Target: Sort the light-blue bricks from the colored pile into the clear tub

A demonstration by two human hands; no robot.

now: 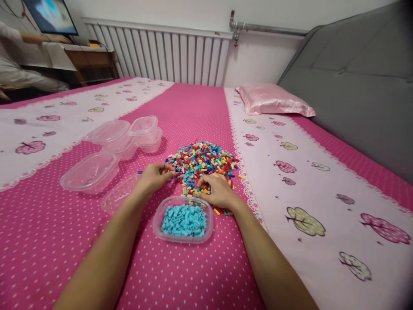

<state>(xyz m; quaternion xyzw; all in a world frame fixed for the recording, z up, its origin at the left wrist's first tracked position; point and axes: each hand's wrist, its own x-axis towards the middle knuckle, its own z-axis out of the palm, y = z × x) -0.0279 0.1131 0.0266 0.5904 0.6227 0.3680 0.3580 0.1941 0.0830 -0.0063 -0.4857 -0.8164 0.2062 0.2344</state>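
A heap of small mixed-colour building bricks (206, 157) lies on the pink dotted bedspread. At its left edge is my left hand (156, 175), thumb and fingertips brought together; whatever may be between them is too small to name. My right hand (217, 189) bends over the near right part of the heap, its fingers curled toward the thumb, and I cannot make out what they hold. Just in front of both hands stands a clear plastic container (156, 224) with many light-blue bricks (183, 220) in it.
Left of the heap are several clear lidded containers (90, 172) and a loose clear lid (116, 193), partly behind my left forearm. A pink pillow (274, 100) lies by the grey headboard (355, 86). Another person (19, 56) sits at a desk with a monitor (50, 17).
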